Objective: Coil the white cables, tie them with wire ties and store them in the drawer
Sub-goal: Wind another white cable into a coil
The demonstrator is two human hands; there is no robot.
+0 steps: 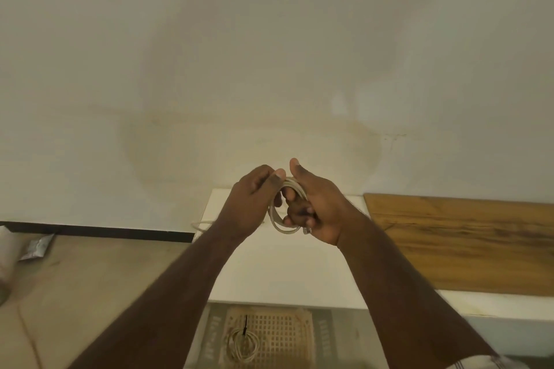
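A white cable coil (277, 220) hangs in the air between both hands, above a white cabinet top (284, 266). My right hand (314, 207) has its fingers curled through the loops, thumb raised. Fingers and thumb of my left hand (254, 192) pinch the top of the coil. A loose end of white cable (201, 225) trails off left past my left wrist. Below, in the open drawer (209, 335), a second coiled white cable (242, 344) with a black wire tie (245, 325) lies on a woven tray.
A wooden board (464, 243) lies on the cabinet to the right. At left there is floor with a crumpled foil wrapper (37, 247) and a pale roll at the frame's edge. A plain wall fills the upper view.
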